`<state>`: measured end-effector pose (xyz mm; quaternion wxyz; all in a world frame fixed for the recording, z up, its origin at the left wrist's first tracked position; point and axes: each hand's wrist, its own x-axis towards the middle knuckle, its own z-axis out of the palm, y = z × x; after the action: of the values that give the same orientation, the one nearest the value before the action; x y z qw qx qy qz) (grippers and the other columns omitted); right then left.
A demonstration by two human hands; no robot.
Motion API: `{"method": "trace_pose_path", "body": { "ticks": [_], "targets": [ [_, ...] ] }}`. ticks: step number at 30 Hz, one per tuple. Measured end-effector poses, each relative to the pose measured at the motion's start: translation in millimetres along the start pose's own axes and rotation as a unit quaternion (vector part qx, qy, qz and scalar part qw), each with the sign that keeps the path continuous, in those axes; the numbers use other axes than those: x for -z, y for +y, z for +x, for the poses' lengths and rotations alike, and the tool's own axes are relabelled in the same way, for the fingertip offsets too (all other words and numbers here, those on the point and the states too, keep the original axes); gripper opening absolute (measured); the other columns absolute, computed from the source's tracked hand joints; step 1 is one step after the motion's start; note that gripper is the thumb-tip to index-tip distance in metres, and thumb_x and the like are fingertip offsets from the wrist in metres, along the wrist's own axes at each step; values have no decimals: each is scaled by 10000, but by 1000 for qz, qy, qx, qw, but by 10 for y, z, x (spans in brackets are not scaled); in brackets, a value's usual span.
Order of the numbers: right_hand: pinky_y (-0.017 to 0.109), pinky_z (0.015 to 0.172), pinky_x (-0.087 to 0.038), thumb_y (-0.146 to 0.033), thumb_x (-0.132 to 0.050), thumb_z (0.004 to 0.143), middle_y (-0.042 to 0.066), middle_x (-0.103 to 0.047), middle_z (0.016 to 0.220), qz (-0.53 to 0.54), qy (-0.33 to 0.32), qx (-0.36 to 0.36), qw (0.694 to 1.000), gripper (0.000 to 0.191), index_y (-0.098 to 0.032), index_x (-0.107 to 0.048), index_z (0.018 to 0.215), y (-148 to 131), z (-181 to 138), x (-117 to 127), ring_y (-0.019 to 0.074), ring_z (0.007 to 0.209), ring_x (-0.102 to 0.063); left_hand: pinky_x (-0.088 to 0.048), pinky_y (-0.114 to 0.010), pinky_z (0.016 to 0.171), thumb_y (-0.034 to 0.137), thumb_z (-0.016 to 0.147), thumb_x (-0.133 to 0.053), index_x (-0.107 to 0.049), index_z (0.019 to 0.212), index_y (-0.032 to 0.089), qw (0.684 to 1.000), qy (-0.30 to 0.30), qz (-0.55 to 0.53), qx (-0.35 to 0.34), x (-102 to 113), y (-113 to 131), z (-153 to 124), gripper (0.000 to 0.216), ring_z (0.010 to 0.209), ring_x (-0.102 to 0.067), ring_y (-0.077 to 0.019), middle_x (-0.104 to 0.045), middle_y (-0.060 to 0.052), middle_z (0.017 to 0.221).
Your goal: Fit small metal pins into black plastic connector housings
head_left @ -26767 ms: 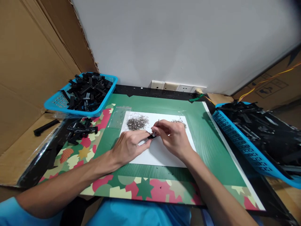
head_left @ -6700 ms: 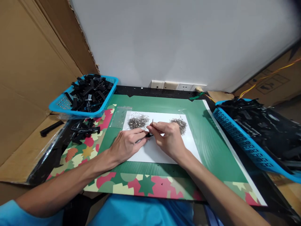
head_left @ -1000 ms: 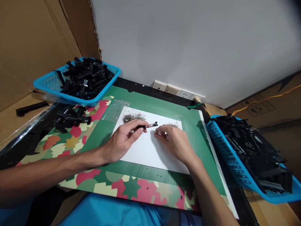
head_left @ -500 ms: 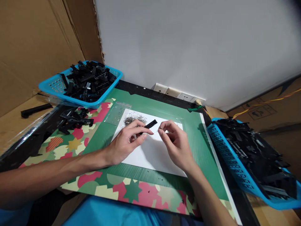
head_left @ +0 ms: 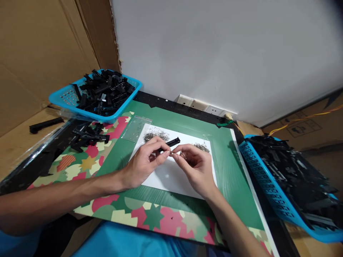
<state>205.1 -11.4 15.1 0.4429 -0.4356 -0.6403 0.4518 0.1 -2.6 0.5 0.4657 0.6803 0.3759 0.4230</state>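
Observation:
A narrow black plastic part (head_left: 173,142) sticks out past the fingers of my left hand (head_left: 144,162), which is closed around it. The thumb and index finger of my right hand (head_left: 198,169) are pinched together, their tips close against the left fingertips. Whatever lies in that pinch is too small to make out. Both hands are above a white sheet (head_left: 163,180). One heap of tiny metal pieces (head_left: 154,135) lies beyond my left hand, and a second metal heap (head_left: 202,147) is partly hidden behind my right hand.
A blue basket (head_left: 68,107) of black parts stands at the back left, another blue basket (head_left: 264,185) at the right. Loose black parts (head_left: 89,135) lie on the patterned board. A clear bag (head_left: 135,128) rests on the green mat (head_left: 227,171); wall sockets (head_left: 199,104) sit behind.
My right hand has moved left, bringing its pinched fingertips up to my left fingertips. The left finger and thumb have closed together, and the black part has turned slightly. The right metal heap now shows.

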Motion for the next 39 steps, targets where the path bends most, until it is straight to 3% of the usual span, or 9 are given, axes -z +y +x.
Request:
{"method": "trace_pose_path", "body": {
  "ticks": [11, 16, 21, 26, 29, 32, 34, 39],
  "targets": [
    [275, 503, -301, -301, -769, 935, -33, -541, 633, -96, 7, 59, 994, 96, -222, -783, 987, -18, -31, 6, 116, 539, -387, -440, -272, 725, 405, 1056, -594, -684, 995, 184, 999, -18, -31, 18, 17, -3, 26, 247, 920, -546, -179, -569, -42, 992],
    [271, 498, -310, -323, -704, 983, -30, -551, 630, -141, 26, 73, 987, 137, -208, -757, 930, -53, -24, 81, 109, 527, -388, -438, -264, 725, 373, 1061, -593, -668, 983, 188, 1000, -22, -2, 15, 7, 11, 17, 214, 915, -547, -164, -540, -28, 998],
    [265, 526, -342, -315, -646, 1005, -40, -521, 625, -203, -35, 67, 976, 166, -196, -763, 1001, -61, -5, 137, 107, 533, -396, -424, -269, 674, 359, 1063, -591, -683, 1034, 191, 997, -43, 63, 8, -1, -8, -1, 194, 759, -510, -114, -547, -23, 1054],
    [258, 547, -370, -285, -623, 986, -31, -527, 623, -243, -66, 77, 965, 169, -197, -759, 936, -89, -1, 186, 111, 548, -441, -412, -274, 640, 378, 1066, -579, -682, 1057, 195, 994, -62, 94, 14, 2, -30, -18, 210, 654, -454, -83, -552, -20, 1081],
    [257, 524, -364, -285, -674, 947, -26, -552, 602, -229, -39, 78, 970, 144, -204, -769, 875, -91, -2, 238, 110, 528, -435, -430, -279, 665, 426, 1070, -567, -692, 1089, 205, 993, -74, 89, 21, 15, -9, -13, 254, 723, -509, -112, -584, -36, 1106],
    [259, 492, -342, -271, -728, 897, -11, -599, 608, -217, 53, 70, 972, 110, -199, -780, 832, -54, 10, 313, 107, 512, -429, -462, -290, 731, 451, 1095, -509, -704, 1194, 222, 993, -99, 59, 29, 15, 14, 3, 317, 905, -592, -177, -650, -67, 1136],
    [261, 475, -330, -274, -749, 868, 3, -619, 612, -212, 108, 52, 970, 114, -188, -779, 800, -17, 27, 362, 111, 508, -431, -454, -281, 701, 467, 1102, -493, -694, 1243, 227, 992, -112, 14, 59, 1, 13, 12, 343, 888, -607, -177, -691, -66, 1100],
    [256, 477, -348, -289, -770, 823, 32, -661, 637, -156, 105, -23, 982, 148, -161, -781, 751, 50, 70, 374, 121, 523, -480, -466, -276, 668, 517, 997, -693, -644, 1243, 226, 983, -88, -84, 135, -37, -44, 2, 384, 841, -686, -184, -742, -50, 977]
  ]
}}
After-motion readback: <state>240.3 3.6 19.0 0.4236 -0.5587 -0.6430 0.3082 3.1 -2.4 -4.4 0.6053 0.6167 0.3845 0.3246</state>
